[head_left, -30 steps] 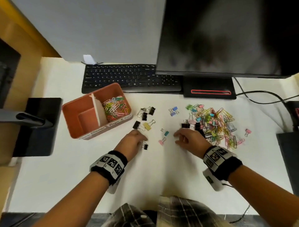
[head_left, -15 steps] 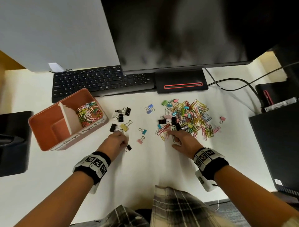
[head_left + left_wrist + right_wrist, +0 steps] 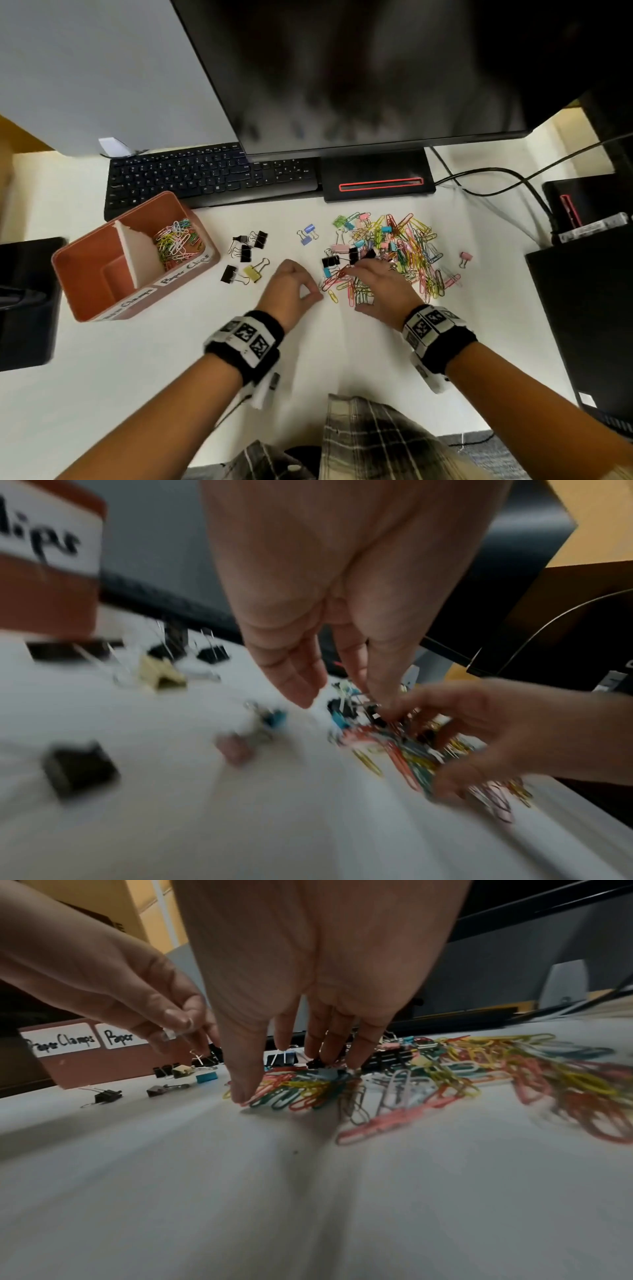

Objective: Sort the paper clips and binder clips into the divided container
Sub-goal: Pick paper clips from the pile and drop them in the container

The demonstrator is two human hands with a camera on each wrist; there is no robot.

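Observation:
An orange divided container (image 3: 85,274) stands at the left. Its right compartment, labelled for paper clips, holds coloured paper clips (image 3: 176,241); the "Paper Clamps" side shows a bare floor. Black binder clips (image 3: 250,245) and a yellow one (image 3: 253,272) lie beside it, and blue ones (image 3: 306,234) farther right. A mixed pile of clips (image 3: 404,253) spreads at centre right. My right hand (image 3: 354,289) (image 3: 294,1080) presses thumb and straight fingers onto the pile's near left edge. My left hand (image 3: 317,294) (image 3: 335,699) hovers just left of it, fingers loosely bent and holding nothing that I can see.
A black keyboard (image 3: 212,178) and the monitor stand (image 3: 376,178) line the back, under a large monitor (image 3: 376,68). Cables (image 3: 496,174) run to black boxes (image 3: 582,308) at the right. A lone pink binder clip (image 3: 465,257) lies right of the pile. A black object (image 3: 27,301) sits at far left.
My left hand has moved right, from the small black binder clip to beside the pile. My right hand has shifted onto the pile's near edge. The head view has swung right.

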